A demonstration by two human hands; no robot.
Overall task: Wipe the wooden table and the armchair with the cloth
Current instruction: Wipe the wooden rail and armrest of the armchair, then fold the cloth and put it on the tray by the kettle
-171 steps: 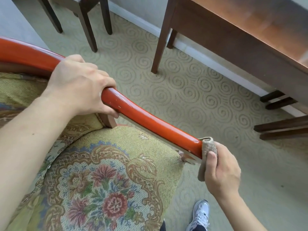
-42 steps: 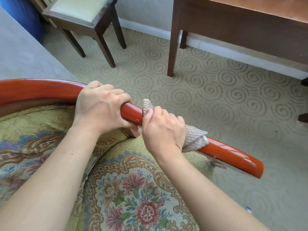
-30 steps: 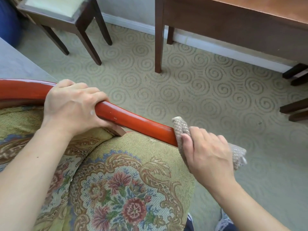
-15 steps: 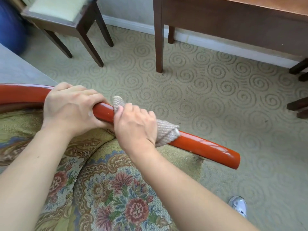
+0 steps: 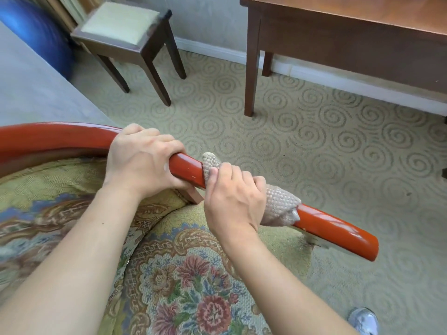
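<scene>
The armchair has a glossy red-orange wooden arm rail [image 5: 333, 228] curving from the left edge to the lower right, over a floral tapestry seat [image 5: 183, 293]. My left hand [image 5: 142, 163] grips the rail near its bend. Just to its right, my right hand [image 5: 234, 199] is wrapped around the rail with the beige knitted cloth [image 5: 278, 206] pressed against the wood; the cloth sticks out on both sides of the fingers. The wooden table [image 5: 350, 37] stands at the upper right against the wall.
A dark wooden stool [image 5: 125, 27] with a pale cushion stands at the upper left, a blue ball [image 5: 36, 32] behind it. Swirl-patterned carpet [image 5: 314, 141] covers the floor between chair and table. My shoe [image 5: 362, 320] shows at the bottom right.
My right hand has slid the cloth back and forth along the rail: out to the end, back to the left hand, and now slightly away from it again. The left hand kept its grip.
</scene>
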